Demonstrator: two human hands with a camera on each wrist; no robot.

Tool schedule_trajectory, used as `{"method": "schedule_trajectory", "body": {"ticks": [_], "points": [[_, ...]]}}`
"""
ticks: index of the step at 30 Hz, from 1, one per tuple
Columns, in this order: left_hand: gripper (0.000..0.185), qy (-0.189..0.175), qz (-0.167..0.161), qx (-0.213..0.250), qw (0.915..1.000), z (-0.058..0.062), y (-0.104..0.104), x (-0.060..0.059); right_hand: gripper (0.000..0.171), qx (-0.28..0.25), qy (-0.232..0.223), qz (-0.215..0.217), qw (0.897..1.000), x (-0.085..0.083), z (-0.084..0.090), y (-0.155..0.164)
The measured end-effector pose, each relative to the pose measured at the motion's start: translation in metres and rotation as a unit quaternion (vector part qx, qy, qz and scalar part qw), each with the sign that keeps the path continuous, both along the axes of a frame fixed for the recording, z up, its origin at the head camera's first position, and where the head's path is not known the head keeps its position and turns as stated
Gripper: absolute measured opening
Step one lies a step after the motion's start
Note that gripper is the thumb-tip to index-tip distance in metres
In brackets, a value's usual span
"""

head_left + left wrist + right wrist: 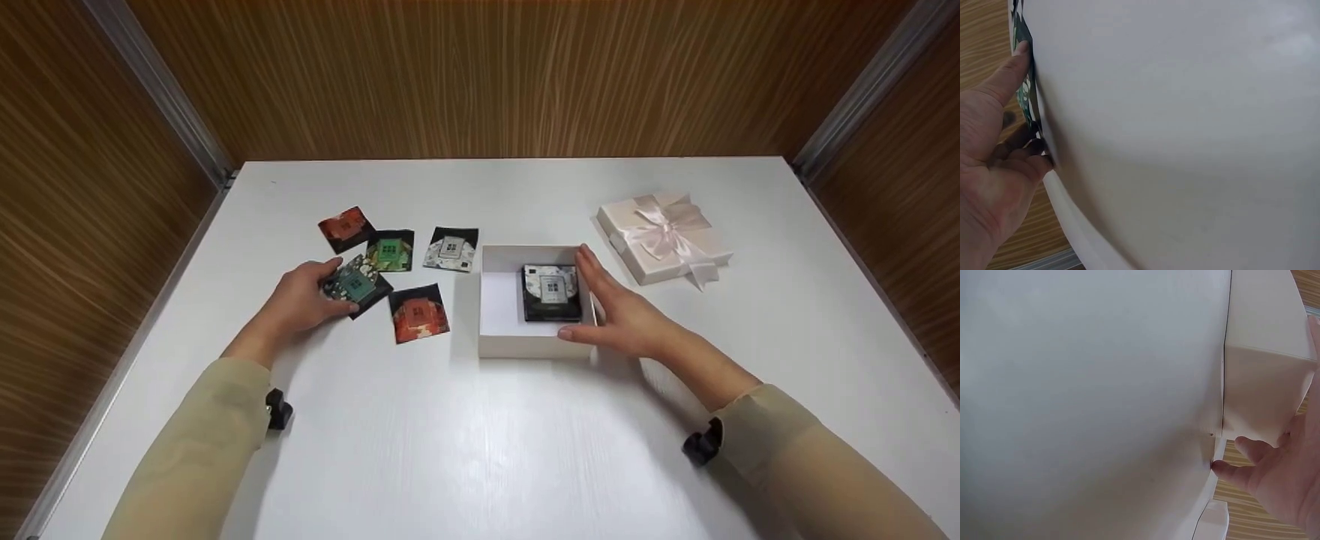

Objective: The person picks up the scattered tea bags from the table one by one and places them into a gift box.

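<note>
My left hand (301,300) pinches a teal-and-black square tea bag packet (358,284) between thumb and fingers; the left wrist view shows the packet (1025,84) edge-on, tilted off the white surface. Around it lie a red packet (346,229), a green packet (390,251), a white-and-black packet (451,249) and an orange-red packet (419,313). An open white box (536,346) stands to the right, with white-and-black packets (552,292) stacked in its right half. My right hand (626,319) holds the box's right side, thumb at the front rim and index finger at the far corner.
A pale pink lid (652,240) with a satin ribbon bow (669,231) lies behind my right hand. The white table (465,450) carries everything. Wood-grain panels (480,82) stand at the back and both sides.
</note>
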State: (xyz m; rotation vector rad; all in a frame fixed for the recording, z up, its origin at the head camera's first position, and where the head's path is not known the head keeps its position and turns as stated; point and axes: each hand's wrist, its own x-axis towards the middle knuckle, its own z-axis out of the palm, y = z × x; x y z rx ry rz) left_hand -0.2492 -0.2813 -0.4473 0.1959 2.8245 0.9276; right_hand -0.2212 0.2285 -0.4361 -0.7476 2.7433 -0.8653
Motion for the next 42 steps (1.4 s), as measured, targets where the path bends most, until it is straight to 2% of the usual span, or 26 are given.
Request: {"method": "schedule_trajectory", "body": {"ticks": [10, 21, 25, 42], "points": [[0.088, -0.001, 0.006, 0.018, 0.9998, 0.0033, 0.0016, 0.0020, 0.119, 0.002, 0.005, -0.001, 1.000, -0.0004, -0.0005, 0.0003], [0.079, -0.014, 0.012, 0.034, 0.9992, 0.0020, 0.0028, 0.0045, 0.119, -0.009, 0.010, 0.005, 1.000, -0.0003, -0.0010, 0.0009], [0.077, -0.009, 0.011, 0.038, 0.9992, 0.0009, 0.0025, 0.0052, 0.121, -0.009, 0.012, 0.006, 1.000, -0.0008, -0.0017, 0.0010], [0.076, -0.018, 0.017, 0.048, 0.9986, -0.0006, 0.0011, 0.0082, 0.121, -0.003, 0.008, 0.005, 1.000, -0.0007, -0.0015, -0.0005]]}}
